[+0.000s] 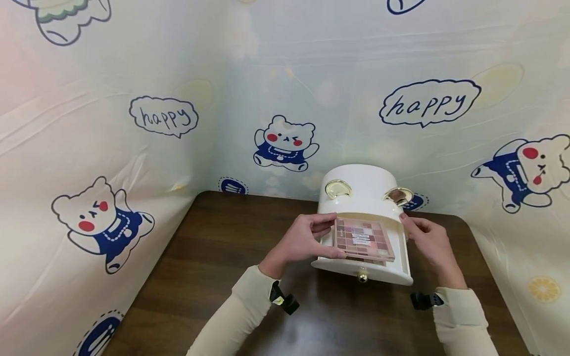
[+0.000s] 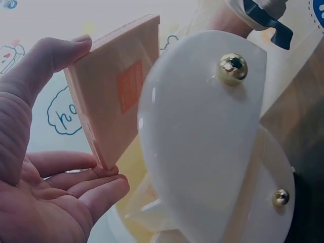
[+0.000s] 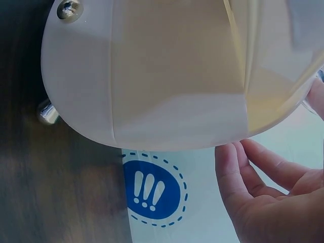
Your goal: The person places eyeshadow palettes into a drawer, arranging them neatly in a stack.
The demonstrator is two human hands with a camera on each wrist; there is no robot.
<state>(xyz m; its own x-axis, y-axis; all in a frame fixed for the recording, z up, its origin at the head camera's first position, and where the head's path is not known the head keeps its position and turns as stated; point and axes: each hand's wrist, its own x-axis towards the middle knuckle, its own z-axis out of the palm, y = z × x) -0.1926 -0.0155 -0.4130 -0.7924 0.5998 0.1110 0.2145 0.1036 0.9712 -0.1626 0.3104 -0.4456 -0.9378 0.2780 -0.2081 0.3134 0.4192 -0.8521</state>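
My left hand [image 1: 303, 240] holds a pink eyeshadow palette [image 1: 362, 240] by its left edge, thumb on the near corner and fingers at the far one. The palette is tilted over a pulled-out drawer [image 1: 403, 254] of a white storage box [image 1: 360, 198]. In the left wrist view the palette's plain back [image 2: 109, 96] faces the camera, beside the drawer front [image 2: 197, 126]. My right hand [image 1: 429, 242] holds the box's right side, its thumb near the upper rim. From the right wrist, its fingertips [image 3: 228, 157] touch the white side wall.
Two gold ear-shaped pieces [image 1: 337, 189] stand out from the box's top. A gold knob [image 1: 362, 275] sticks out of the drawer front, and a second knob [image 2: 280, 197] shows on another drawer. The box stands on a dark wooden table [image 1: 240, 237], before a printed cloth [image 1: 347, 99].
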